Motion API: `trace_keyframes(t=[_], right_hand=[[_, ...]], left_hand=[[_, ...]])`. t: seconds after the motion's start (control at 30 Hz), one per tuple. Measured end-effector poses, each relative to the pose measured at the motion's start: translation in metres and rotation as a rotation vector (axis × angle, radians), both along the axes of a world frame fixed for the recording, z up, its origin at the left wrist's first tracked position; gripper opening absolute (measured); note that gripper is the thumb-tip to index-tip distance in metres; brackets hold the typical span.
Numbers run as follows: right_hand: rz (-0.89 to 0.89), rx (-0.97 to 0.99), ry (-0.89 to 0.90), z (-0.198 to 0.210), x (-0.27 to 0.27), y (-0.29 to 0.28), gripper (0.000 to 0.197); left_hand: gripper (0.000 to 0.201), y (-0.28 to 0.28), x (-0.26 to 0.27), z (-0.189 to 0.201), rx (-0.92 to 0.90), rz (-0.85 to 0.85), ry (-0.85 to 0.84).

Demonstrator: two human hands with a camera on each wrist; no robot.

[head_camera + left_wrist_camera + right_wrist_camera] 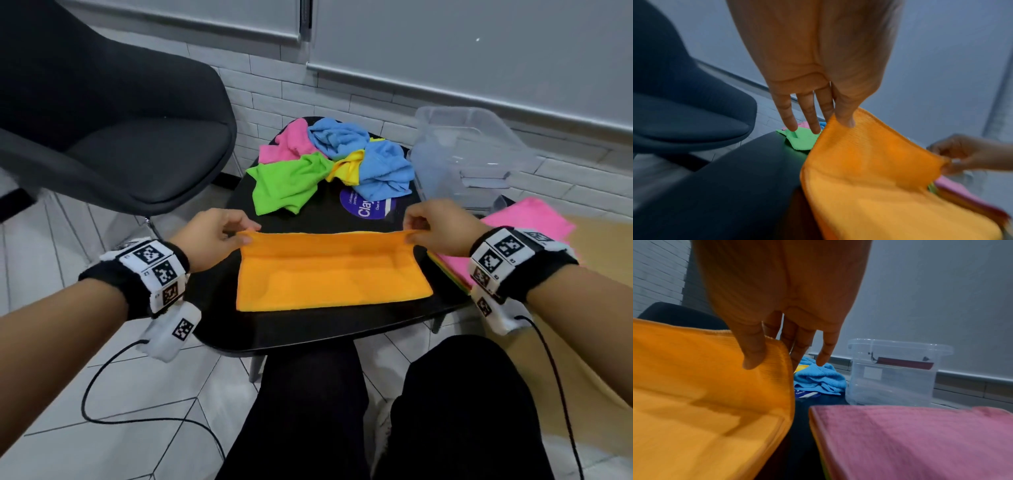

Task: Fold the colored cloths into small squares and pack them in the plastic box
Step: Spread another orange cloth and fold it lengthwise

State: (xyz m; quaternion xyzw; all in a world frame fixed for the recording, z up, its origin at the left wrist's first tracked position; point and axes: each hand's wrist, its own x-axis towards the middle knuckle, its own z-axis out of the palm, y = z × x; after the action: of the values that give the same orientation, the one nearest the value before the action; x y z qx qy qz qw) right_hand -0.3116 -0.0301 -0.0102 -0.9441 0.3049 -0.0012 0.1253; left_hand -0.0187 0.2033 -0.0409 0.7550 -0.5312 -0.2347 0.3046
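A black table (308, 339) is sitting before a white brick wall, with an orange cloth (332, 274) lying on its near part. The left hand (214, 236) is pinching the cloth's far left corner, the right hand (442, 226) is pinching its far right corner, lifting that edge. Beyond the cloth, crumpled cloths (329, 161) are lying; right of them a clear plastic box (469, 161) is standing.

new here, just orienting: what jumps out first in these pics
The orange cloth spread at the near edge of the black table, its far corners pinched by the left hand and right hand. Behind it lies a bright heap of crumpled cloths, with the clear plastic box to its right.
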Motion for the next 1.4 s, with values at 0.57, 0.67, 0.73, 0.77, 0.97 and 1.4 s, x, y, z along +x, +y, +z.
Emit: trace_keyframes(t=[0.57, 0.67, 0.73, 0.77, 0.97, 1.4], right_hand=[[0.055, 0.004, 0.234, -0.053, -0.047, 0.057, 0.043], [0.009, 0.007, 0.245, -0.051, -0.043, 0.062, 0.049], [-0.032, -0.054, 0.209, -0.048, -0.032, 0.071, 0.037], [-0.047, -0.099, 0.167, -0.047, -0.024, 0.077, 0.033], [-0.069, -0.083, 0.144, -0.069, 0.039, 0.131, 0.054], [-0.263, -0.01, 0.177, -0.108, 0.011, 0.08, 0.064]], left_hand=[[0.024, 0.041, -0.042, -0.033, 0.336, -0.229, -0.45], [0.03, 0.037, -0.05, -0.028, 0.291, -0.192, -0.538], [0.029, 0.03, -0.058, -0.029, 0.207, -0.167, -0.605], [0.024, 0.026, -0.065, -0.029, 0.155, -0.148, -0.62], [0.05, -0.005, -0.117, -0.041, 0.335, -0.062, -0.594], [0.061, 0.007, -0.099, -0.072, 0.461, 0.139, -0.415]])
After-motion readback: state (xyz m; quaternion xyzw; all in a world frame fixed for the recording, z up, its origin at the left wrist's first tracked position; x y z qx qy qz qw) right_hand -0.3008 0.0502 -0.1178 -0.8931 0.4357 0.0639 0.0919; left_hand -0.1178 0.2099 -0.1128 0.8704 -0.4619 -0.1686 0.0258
